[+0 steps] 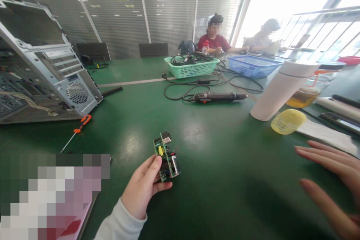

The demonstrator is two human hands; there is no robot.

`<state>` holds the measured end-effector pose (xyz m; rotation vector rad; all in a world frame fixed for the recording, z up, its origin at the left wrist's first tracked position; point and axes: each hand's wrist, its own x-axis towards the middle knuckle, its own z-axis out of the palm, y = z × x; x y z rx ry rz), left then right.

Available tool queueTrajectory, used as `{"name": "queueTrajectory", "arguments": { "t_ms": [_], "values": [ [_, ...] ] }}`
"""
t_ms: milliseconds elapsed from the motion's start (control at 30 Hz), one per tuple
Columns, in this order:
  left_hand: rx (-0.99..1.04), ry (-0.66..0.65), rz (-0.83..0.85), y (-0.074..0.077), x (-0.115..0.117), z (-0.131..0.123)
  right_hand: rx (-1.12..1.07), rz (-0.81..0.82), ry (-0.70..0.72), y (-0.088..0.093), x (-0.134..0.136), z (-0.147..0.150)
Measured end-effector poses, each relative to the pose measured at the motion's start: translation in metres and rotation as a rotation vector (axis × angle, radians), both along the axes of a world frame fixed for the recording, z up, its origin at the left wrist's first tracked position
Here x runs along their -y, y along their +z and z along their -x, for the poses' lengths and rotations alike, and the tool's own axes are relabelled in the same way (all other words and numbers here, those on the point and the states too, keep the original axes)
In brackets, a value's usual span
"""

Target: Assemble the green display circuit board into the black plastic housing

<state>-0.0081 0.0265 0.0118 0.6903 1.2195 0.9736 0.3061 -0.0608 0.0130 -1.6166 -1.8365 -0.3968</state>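
Observation:
Between the thumb and fingers of my left hand (146, 180) is a small circuit board assembly (166, 157), with green boards, a yellow part and dark components. It is held just above the green table, near the middle of the view. My right hand (334, 180) is at the right edge, fingers stretched out and apart, with nothing in it; part of it is cut off by the frame. Nearest to that hand are a yellow oval item (288, 122) and a white tissue or cloth (327, 135).
An opened computer case (47, 60) stands at left, an orange-handled screwdriver (83, 123) before it. A corded electric screwdriver (221, 97) lies mid-table. Behind are a green basket (194, 70) of cables and a blue basket (250, 68). A white tumbler (281, 90) stands right. Two people sit beyond.

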Motion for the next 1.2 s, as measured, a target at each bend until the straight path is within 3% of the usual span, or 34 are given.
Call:
{"name": "queueTrajectory", "arguments": {
  "t_ms": [133, 233, 400, 533, 633, 833, 1000, 1100, 1200],
  "values": [
    [-0.143, -0.006, -0.120, -0.003, 0.001, 0.000, 0.134, -0.010, 0.320, 0.014, -0.019, 0.048],
    [-0.365, -0.036, -0.381, -0.006, 0.003, 0.004, 0.147, 0.044, 0.472, 0.020, -0.029, 0.081],
    [-1.031, -0.187, -1.024, -0.006, 0.008, 0.011, 0.077, -0.009, 0.584, 0.013, -0.048, 0.121],
    [-1.244, -0.192, -1.279, -0.005, 0.013, 0.010, 0.201, -0.054, 0.580, 0.005, -0.062, 0.134],
    [-1.276, -0.224, -1.298, -0.003, 0.014, 0.009, 0.236, -0.074, 0.586, 0.004, -0.068, 0.136],
    [-1.207, -0.360, -1.147, -0.002, 0.013, 0.007, 0.139, -0.011, 0.624, 0.001, -0.069, 0.132],
    [-1.017, -0.286, -1.093, 0.001, 0.018, 0.004, -0.003, 0.043, 0.648, -0.004, -0.069, 0.124],
    [-0.856, -0.192, -1.037, 0.013, 0.028, 0.002, -0.173, 0.129, 0.569, -0.008, -0.067, 0.119],
    [-0.689, -0.180, -0.960, 0.035, 0.048, -0.002, -0.489, 0.326, 0.485, -0.012, -0.068, 0.115]
  ]
}}
